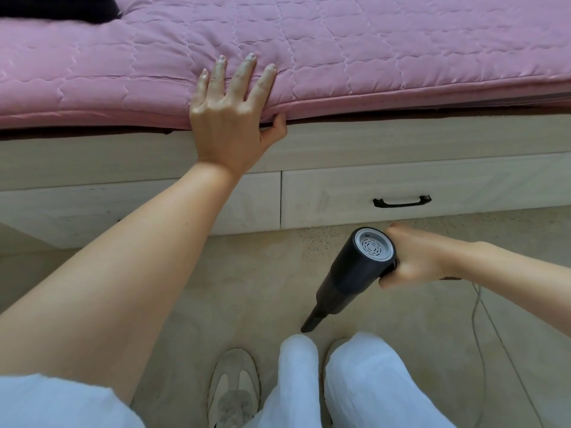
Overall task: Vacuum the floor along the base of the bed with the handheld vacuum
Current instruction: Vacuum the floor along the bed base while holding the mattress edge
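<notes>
vacuum (355,273) in right hand (417,257) grip, nozzle floorward

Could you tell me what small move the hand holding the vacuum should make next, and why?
Probably swing the handheld vacuum in the right hand forward toward the bed base. Its nozzle points at the floor near the person's knees, while the speckled debris lies by the drawer's bottom edge. The left hand braces on the pink mattress.

A dark object (58,9) on the bed (370,57) is cut off by the far-left edge, its identity unclear.
</notes>
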Available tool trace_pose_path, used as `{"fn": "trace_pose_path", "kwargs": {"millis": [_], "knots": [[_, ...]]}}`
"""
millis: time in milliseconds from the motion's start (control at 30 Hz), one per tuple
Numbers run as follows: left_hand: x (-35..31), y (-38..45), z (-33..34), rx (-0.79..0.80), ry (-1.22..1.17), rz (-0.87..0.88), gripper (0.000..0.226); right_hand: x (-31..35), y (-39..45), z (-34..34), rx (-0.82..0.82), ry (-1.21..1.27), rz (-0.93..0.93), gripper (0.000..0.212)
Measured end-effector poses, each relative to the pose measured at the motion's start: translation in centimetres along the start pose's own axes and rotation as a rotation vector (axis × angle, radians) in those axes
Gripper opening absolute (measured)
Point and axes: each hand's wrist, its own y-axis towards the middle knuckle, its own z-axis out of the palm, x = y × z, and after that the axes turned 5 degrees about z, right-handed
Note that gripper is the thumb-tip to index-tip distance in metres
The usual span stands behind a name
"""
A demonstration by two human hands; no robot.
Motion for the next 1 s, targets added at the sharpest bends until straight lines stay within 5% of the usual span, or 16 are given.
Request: {"fn": "trace_pose_path", "kwargs": {"millis": [733,1000], "knots": [[-0.1,0.1,-0.2,0.04,-0.014,-0.002,0.051,-1.7,-0.7,-1.7,-0.07,-0.082,0.057,0.025],[0.0,0.4,-1.0,0.138,-0.047,-0.007,0.055,-1.4,-1.9,-2.2,0.065,-0.121,0.053,0.018]]}}
